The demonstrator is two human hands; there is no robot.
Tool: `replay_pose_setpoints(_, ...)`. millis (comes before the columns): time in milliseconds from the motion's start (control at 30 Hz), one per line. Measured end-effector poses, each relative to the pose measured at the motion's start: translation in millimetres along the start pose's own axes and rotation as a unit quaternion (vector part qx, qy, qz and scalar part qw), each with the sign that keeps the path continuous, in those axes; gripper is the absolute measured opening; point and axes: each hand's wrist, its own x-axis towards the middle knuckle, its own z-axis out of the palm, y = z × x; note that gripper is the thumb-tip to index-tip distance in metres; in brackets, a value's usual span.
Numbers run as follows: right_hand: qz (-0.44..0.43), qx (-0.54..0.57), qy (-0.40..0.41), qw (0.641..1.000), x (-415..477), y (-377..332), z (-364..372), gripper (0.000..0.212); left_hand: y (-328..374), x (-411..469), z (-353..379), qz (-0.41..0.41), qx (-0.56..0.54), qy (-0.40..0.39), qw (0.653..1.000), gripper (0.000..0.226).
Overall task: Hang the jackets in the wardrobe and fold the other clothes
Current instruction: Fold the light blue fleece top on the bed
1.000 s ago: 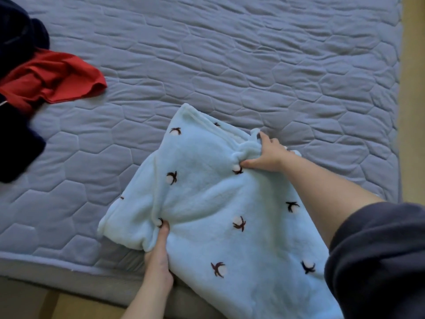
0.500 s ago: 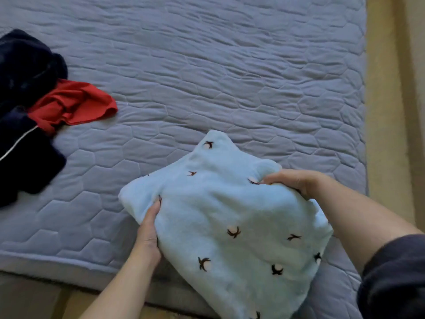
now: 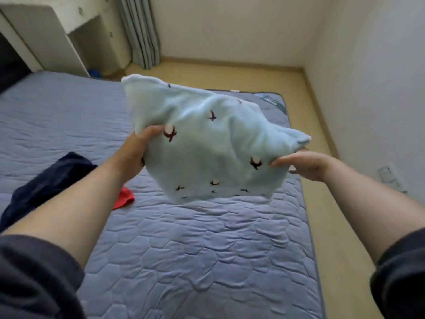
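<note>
A folded light blue fleece garment with small dark embroidered motifs hangs in the air above the bed. My left hand grips its left edge, thumb on top. My right hand pinches its right edge. A dark navy garment lies on the left of the blue quilted mattress. A red garment peeks out beside my left forearm.
White cabinets stand at the back left beside a grey curtain. Wooden floor runs along the bed's right side up to a white wall with a socket low down.
Both hands have lifted the folded blue garment off the mattress into the air. My view has swung up to show the room.
</note>
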Motion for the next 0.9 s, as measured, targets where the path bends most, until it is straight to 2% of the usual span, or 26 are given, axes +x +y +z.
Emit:
replay_pose_setpoints(67,-0.032,-0.014,0.020,0.999,-11.3,6.0,-7.6,0.071,10.6,-10.3,0.6,0.017,0.038,-0.049,0.998,0.072)
replay_pose_setpoints(133,-0.039,-0.025,0.045,0.998,-18.1,36.5,-3.7,0.068,-7.2,-24.7,-3.6,0.031,0.092,-0.085,0.992,0.084)
replay_pose_setpoints(233,-0.006,-0.035,0.069,0.997,-35.2,120.4,27.3,0.061,-82.4,-58.3,-10.6,0.004,0.186,-0.135,0.973,0.086)
replay_pose_setpoints(300,0.004,-0.099,0.037,0.994,-46.6,195.1,56.1,0.064,-157.5,-89.9,-24.3,-0.046,0.267,-0.161,0.949,0.071)
replay_pose_setpoints(333,0.035,-0.157,-0.002,0.987,-53.1,236.0,71.2,0.062,-198.5,-105.8,-35.6,-0.064,0.322,-0.199,0.923,0.050)
replay_pose_setpoints(367,0.089,-0.225,-0.051,0.969,-59.6,275.9,86.6,0.059,-237.6,-122.0,-47.2,-0.079,0.392,-0.256,0.880,0.032)
replay_pose_setpoints(400,0.140,-0.296,-0.091,0.940,-66.6,313.0,100.9,0.060,-273.2,-136.4,-60.4,-0.083,0.457,-0.316,0.827,0.023)
replay_pose_setpoints(467,0.211,-0.372,-0.145,0.892,-79.7,376.0,123.2,0.070,-326.5,-160.8,-81.6,-0.100,0.549,-0.382,0.736,0.036)
replay_pose_setpoints(500,0.218,-0.377,-0.150,0.887,-85.1,395.2,133.4,0.073,-344.8,-168.4,-86.4,-0.112,0.581,-0.387,0.708,0.039)
replay_pose_setpoints(567,0.203,-0.371,-0.125,0.897,-91.4,413.7,149.7,0.075,-366.0,-175.6,-85.1,-0.111,0.620,-0.384,0.675,0.040)
replay_pose_setpoints(700,0.135,-0.374,0.030,0.917,-84.6,421.6,171.6,0.080,-387.8,-172.6,-62.7,-0.025,0.668,-0.331,0.666,0.034)
replay_pose_setpoints(767,0.071,-0.447,0.078,0.888,-78.0,417.9,181.5,0.081,-394.9,-173.2,-46.6,0.051,0.676,-0.329,0.657,0.031)
replay_pose_setpoints(833,0.001,-0.525,0.041,0.850,-71.6,414.8,189.6,0.079,-409.6,-180.1,-32.7,0.175,0.647,-0.379,0.638,0.034)
replay_pose_setpoints(900,-0.086,-0.570,-0.017,0.817,-66.6,421.0,199.1,0.085,-431.4,-194.4,-20.5,0.245,0.643,-0.407,0.601,0.046)
